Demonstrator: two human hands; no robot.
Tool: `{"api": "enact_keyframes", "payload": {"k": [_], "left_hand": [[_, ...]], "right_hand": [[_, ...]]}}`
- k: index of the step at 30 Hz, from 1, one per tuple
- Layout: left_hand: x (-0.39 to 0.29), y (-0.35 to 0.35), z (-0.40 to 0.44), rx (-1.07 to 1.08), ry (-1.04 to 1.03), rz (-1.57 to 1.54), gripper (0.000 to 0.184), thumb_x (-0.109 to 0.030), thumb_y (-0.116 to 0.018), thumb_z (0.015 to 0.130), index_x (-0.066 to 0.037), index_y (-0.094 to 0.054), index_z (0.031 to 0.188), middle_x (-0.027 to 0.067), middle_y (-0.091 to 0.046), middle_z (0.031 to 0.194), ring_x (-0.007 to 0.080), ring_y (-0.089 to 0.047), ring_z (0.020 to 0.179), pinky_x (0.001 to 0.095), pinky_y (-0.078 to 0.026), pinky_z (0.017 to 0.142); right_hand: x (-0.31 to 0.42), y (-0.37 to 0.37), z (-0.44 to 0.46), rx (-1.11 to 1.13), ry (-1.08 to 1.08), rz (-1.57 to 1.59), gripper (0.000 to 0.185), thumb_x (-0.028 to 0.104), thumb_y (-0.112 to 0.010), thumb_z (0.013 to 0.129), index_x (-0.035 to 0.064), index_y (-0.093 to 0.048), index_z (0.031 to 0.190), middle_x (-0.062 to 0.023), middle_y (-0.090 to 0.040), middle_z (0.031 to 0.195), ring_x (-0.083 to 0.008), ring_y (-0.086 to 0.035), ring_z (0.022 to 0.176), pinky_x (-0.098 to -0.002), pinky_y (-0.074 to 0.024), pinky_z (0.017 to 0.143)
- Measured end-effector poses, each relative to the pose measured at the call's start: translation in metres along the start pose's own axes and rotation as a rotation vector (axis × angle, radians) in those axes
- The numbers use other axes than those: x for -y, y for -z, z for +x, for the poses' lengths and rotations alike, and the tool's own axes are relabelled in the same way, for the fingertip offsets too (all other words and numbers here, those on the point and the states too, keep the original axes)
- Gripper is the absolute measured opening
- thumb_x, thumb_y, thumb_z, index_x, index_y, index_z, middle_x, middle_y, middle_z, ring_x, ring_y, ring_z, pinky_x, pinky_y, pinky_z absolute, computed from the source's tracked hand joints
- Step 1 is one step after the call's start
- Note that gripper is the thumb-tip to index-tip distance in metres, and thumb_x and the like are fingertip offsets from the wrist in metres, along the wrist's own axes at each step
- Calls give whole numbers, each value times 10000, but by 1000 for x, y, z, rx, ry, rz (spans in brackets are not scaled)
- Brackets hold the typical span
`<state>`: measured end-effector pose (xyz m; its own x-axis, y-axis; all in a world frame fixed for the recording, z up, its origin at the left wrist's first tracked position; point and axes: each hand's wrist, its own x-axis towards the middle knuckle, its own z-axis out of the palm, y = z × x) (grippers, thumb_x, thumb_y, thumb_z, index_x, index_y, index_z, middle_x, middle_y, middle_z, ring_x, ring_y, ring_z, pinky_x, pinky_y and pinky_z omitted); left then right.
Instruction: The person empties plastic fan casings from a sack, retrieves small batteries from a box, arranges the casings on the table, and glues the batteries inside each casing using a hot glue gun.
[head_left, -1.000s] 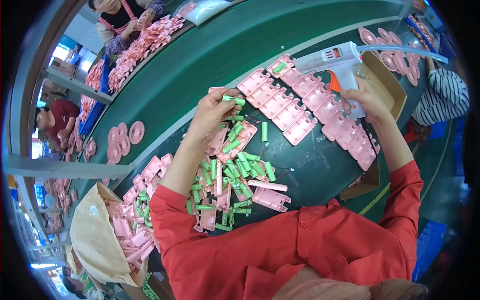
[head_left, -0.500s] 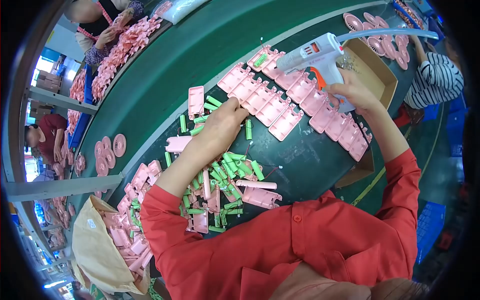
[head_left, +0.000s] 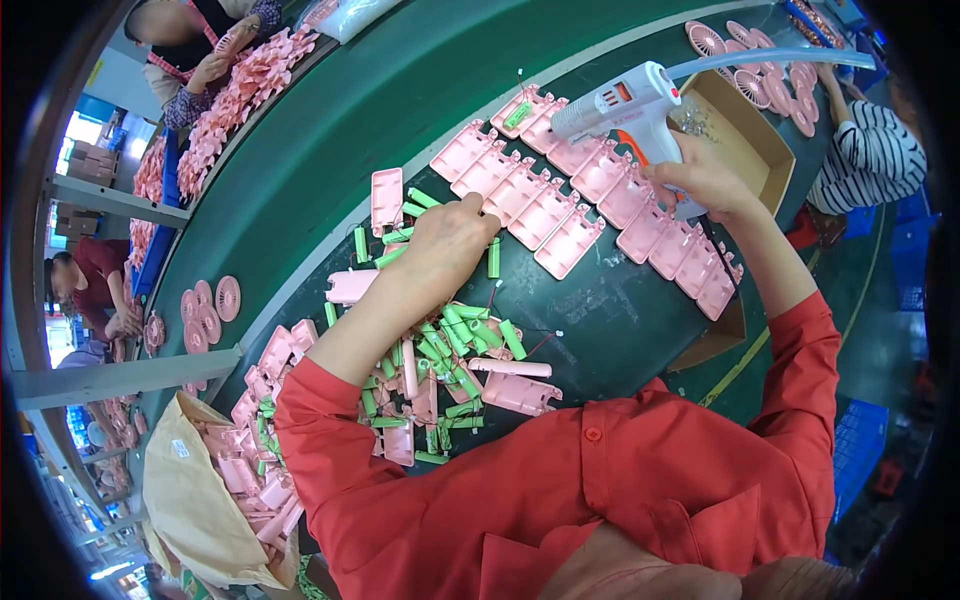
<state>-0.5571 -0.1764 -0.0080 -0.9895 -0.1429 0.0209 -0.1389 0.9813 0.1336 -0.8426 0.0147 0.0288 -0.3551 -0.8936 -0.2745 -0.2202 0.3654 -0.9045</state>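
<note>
My right hand (head_left: 708,182) is wrapped around the handle of a white hot glue gun (head_left: 622,106), its nozzle pointing left over two rows of pink plastic shells (head_left: 540,208). A clear tube-like strip runs from the gun's back toward the right. My left hand (head_left: 448,243) is closed, with its fingertips curled down at the left edge of the nearer row; whatever they hold is hidden. Green battery cells (head_left: 494,258) lie beside and under that hand. One green cell (head_left: 519,114) sits in the shell at the far end.
Green cells and pink parts are heaped (head_left: 450,345) below my left forearm. A paper sack (head_left: 205,500) of pink parts stands at lower left. A cardboard box (head_left: 765,150) is behind my right hand. Pink fan grilles (head_left: 770,80) lie farther off. Co-workers (head_left: 868,160) sit around the green belt (head_left: 330,150).
The glue gun and right hand have shifted slightly up and left. My left hand stays closed at the row's left edge, its wrist slightly turned. The view has moved a little.
</note>
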Motion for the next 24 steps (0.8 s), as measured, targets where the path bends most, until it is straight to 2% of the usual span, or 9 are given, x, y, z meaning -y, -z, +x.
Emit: {"api": "enact_keyframes", "payload": {"k": [7,8,10,12,13,16,20,23,24], "left_hand": [[8,-5,-2,-49,61,-123,104,-56,-652,817,-36,-670,918,128,-604,892,352,-656,817,456,-540,708],[14,-7,-2,-60,92,-222,156,-61,-674,806,-42,-682,961,136,-622,900,338,-655,819,413,-548,730],[29,-5,0,-119,97,-468,154,-59,-688,839,-34,-694,991,99,-666,902,240,-670,793,337,-546,729],[30,0,-1,-63,485,-1061,139,-87,-679,890,-2,-699,998,75,-689,875,155,-680,785,290,-546,689],[35,5,-1,-42,501,-1072,182,-123,-687,930,17,-694,1045,41,-695,920,84,-665,803,245,-541,702],[37,12,-2,-1,606,-1276,250,-148,-702,933,4,-685,1130,29,-692,971,93,-665,826,227,-522,706],[34,8,0,-45,659,-1325,243,-154,-696,937,2,-686,1124,33,-699,964,100,-671,817,225,-519,702],[32,16,11,-145,520,-1112,216,-153,-691,922,22,-701,1049,52,-723,918,97,-674,817,252,-525,734],[26,23,13,-194,479,-875,206,-152,-691,915,28,-710,1015,52,-715,871,94,-658,784,269,-520,709]], "right_hand": [[-6,3,1,5,33,31,325,209,-652,843,4,-562,1080,-32,-568,657,-110,-533,544,-268,-421,515],[-3,4,1,11,39,35,325,209,-652,843,4,-562,1080,-32,-568,657,-110,-533,544,-268,-421,515],[-1,4,-3,6,26,139,310,160,-668,825,-5,-556,1063,-45,-574,688,-121,-558,553,-279,-435,522],[-5,5,-2,0,32,170,318,160,-666,828,-2,-546,1074,-47,-578,708,-120,-563,559,-281,-443,518],[-9,4,-2,-8,37,200,327,159,-663,831,0,-536,1086,-49,-582,727,-119,-567,565,-283,-451,514],[-12,5,-1,29,30,229,326,152,-658,833,3,-527,1092,-56,-590,758,-121,-571,565,-289,-465,510],[-16,2,-2,8,60,267,316,145,-664,827,-4,-539,1076,-59,-595,761,-127,-580,569,-290,-465,512],[-10,5,-1,-12,111,271,299,135,-666,820,-9,-554,1057,-63,-601,768,-133,-587,572,-288,-466,515],[-7,4,-4,0,91,291,294,135,-668,818,-8,-560,1051,-64,-603,763,-136,-590,572,-286,-464,515]]}}
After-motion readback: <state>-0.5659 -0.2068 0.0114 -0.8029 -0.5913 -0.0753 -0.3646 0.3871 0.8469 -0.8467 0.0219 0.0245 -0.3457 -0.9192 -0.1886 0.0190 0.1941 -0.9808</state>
